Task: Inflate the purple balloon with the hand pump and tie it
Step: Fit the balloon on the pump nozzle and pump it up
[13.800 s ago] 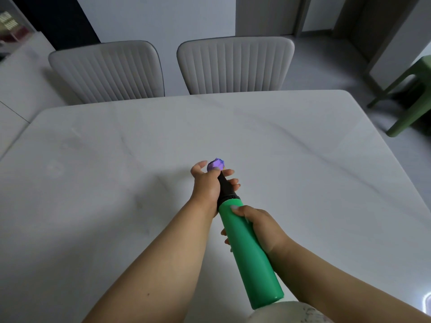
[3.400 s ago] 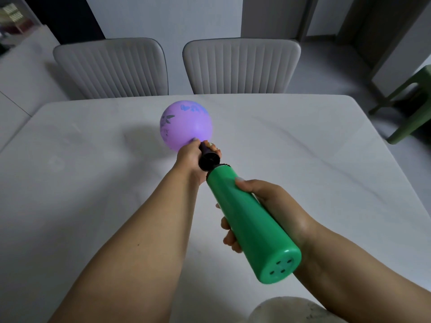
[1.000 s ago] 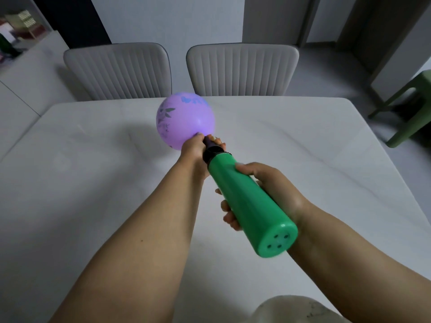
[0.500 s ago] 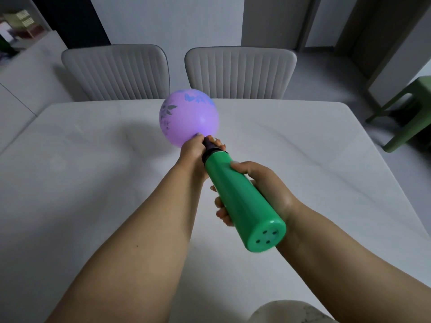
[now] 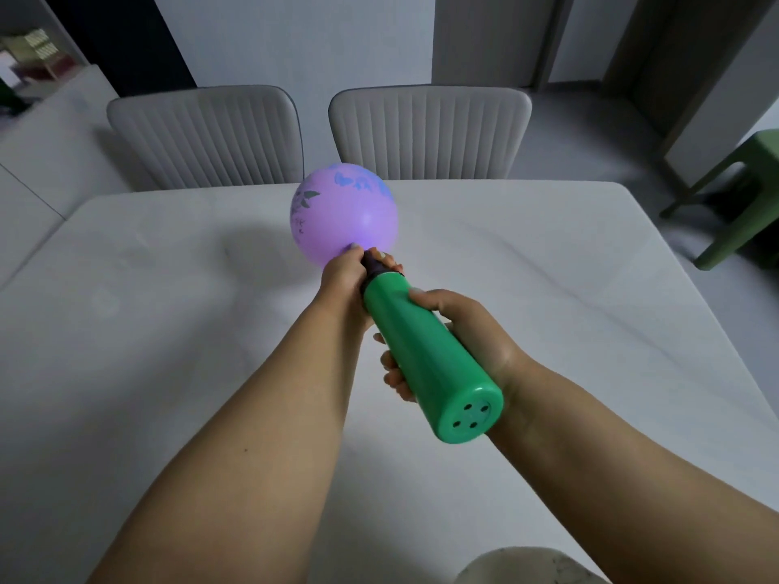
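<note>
From the head view, the left hand (image 5: 343,284) is pinching the purple balloon (image 5: 345,219) (round, printed with blue shapes) onto the nozzle while the right hand (image 5: 466,326) is clamping the green pump (image 5: 425,356) above the white surface (image 5: 147,330).

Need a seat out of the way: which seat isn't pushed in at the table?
The green stool, standing apart on the floor at right; both grey chairs sit against the table.
</note>
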